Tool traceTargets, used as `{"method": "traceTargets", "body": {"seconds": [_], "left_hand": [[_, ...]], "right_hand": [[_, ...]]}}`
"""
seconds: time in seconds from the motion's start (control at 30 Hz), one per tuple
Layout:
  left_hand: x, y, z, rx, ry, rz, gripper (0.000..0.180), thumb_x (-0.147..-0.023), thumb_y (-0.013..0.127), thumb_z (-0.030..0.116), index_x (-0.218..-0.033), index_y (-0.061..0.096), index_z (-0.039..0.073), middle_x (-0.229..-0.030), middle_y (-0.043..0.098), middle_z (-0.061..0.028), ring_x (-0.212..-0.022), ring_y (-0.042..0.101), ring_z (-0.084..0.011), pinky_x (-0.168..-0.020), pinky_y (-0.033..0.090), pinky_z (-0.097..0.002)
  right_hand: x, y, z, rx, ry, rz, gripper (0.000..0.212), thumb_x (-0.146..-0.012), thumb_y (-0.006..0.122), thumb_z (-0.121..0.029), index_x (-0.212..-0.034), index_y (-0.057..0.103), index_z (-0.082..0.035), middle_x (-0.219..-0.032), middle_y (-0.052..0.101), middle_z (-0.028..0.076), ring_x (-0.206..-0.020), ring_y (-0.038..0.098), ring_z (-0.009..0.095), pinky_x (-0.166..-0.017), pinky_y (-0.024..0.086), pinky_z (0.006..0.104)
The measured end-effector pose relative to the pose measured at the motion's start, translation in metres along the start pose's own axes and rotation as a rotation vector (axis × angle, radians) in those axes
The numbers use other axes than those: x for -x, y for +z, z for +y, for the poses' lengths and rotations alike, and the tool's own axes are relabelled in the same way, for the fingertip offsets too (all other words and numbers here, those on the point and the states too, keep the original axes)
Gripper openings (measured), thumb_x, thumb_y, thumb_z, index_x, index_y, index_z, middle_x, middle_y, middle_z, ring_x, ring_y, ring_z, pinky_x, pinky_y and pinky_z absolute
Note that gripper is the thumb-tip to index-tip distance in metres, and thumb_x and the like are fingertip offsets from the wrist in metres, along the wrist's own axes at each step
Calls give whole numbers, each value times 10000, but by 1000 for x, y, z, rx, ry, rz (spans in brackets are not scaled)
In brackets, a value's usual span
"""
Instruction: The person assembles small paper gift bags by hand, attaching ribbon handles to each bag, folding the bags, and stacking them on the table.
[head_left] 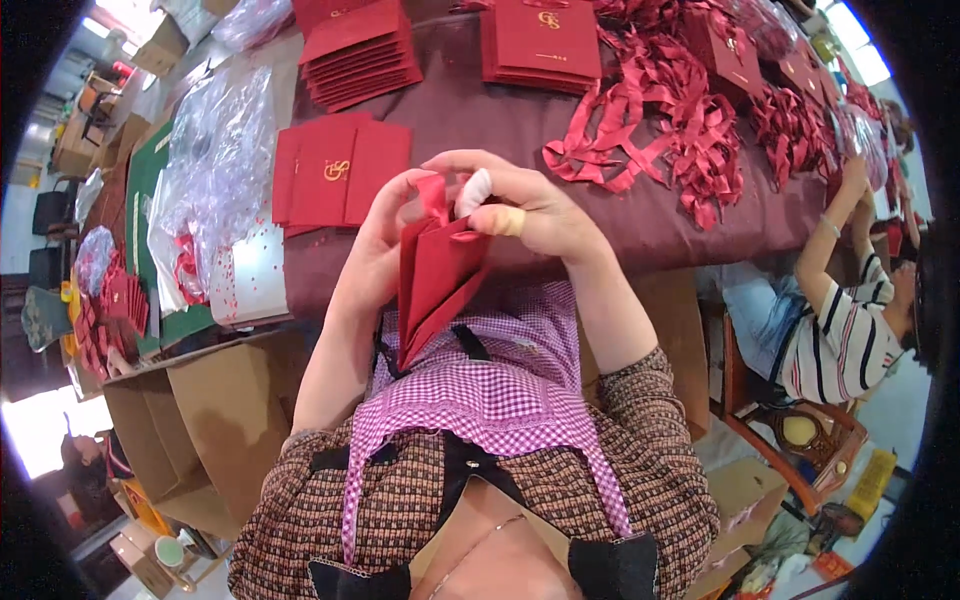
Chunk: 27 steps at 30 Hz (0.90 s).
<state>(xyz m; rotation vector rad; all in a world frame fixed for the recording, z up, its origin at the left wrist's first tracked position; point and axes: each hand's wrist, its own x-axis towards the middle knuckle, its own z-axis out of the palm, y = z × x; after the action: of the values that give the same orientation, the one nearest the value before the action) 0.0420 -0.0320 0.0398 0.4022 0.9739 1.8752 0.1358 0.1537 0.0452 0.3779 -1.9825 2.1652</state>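
Observation:
A red paper gift bag (438,275) hangs tilted between my hands, above my lap at the table's near edge. My left hand (383,232) grips its left side near the top, and a short red ribbon (433,195) stands up by these fingers. My right hand (535,208) pinches the bag's upper right edge. White and yellowish wraps cover a finger and the thumb of that hand. Flat red bags (325,172) lie just beyond my left hand. A heap of loose red ribbons (650,125) spreads beyond my right hand.
Stacked red bags (362,58) and another pile (540,45) stand at the back of the dark red tablecloth (470,110). Clear plastic wrap (215,150) lies left. An open cardboard box (225,420) sits below left. A co-worker in a striped shirt (835,335) sits at right.

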Motion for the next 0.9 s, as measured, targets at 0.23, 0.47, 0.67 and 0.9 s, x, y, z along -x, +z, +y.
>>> {"method": "traceTargets", "body": {"seconds": [0.23,0.47,0.67,0.9], "left_hand": [[-9,-15,5,-513,269,117,586,-837,615,-43,-1368,379,38,-932,575,6,-846,532,-68,-787,422,-198],[-11,-31,16,-378,318,240,418,-870,591,-38,-1265,462,9,-899,600,-15,-837,551,-71,-796,447,-212],[-17,-33,7,-675,181,363,233,-877,616,6,-1101,597,-55,-913,634,-35,-812,574,-70,-735,478,-201],[-18,-34,7,-762,166,335,212,-876,622,26,-1067,611,-65,-868,635,-12,-771,563,-53,-705,472,-200]], "right_hand": [[-2,-4,23,269,-75,289,190,-868,615,-72,-1052,634,-29,-1191,580,110,-1098,566,217,-949,443,327],[48,-51,17,1374,84,721,191,-794,715,-166,-932,641,-56,-927,620,100,-877,575,291,-824,440,403],[64,-50,25,1512,228,648,155,-779,710,-203,-862,645,-89,-937,618,72,-927,553,289,-860,391,421],[28,-39,-2,426,114,832,108,-897,654,-118,-927,623,-18,-789,652,28,-706,579,66,-634,465,228]]}}
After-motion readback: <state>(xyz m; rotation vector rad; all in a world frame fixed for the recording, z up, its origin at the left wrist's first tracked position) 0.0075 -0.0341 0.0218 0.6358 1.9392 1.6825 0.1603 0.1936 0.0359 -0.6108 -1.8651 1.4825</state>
